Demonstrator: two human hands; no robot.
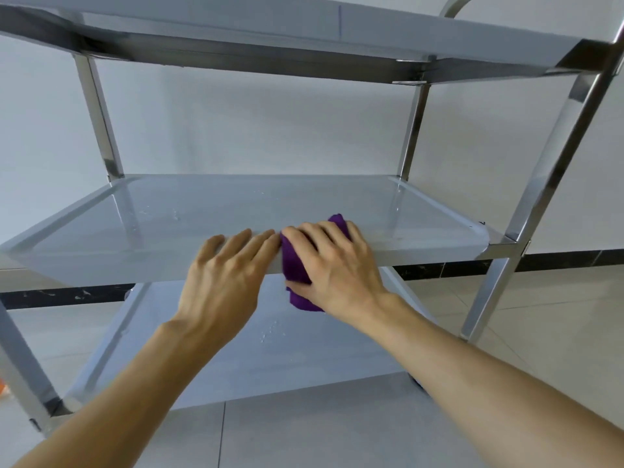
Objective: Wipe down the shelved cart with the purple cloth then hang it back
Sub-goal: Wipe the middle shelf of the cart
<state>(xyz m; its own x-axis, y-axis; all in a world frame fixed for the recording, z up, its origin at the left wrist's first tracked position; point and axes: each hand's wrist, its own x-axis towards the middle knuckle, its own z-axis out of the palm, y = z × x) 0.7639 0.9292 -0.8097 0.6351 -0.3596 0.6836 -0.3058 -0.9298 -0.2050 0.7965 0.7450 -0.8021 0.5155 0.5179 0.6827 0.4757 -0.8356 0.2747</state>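
A stainless steel cart with three shelves fills the head view; its middle shelf (141, 231) is level with my hands. The purple cloth (294, 265) is folded over the front rim of that middle shelf, right of centre. My right hand (334, 265) grips the cloth against the rim, fingers over the top and thumb underneath. Just left of it, my left hand (224, 275) rests on the same rim with its fingers straight, touching the metal. Water droplets lie on the middle shelf and on the bottom shelf (270, 359).
The top shelf (304, 32) overhangs above, close to my head. Upright steel posts (540, 204) stand at the cart's corners. A white wall with a dark baseboard is behind, pale tiled floor below. A small orange object (2, 389) shows at the far left edge.
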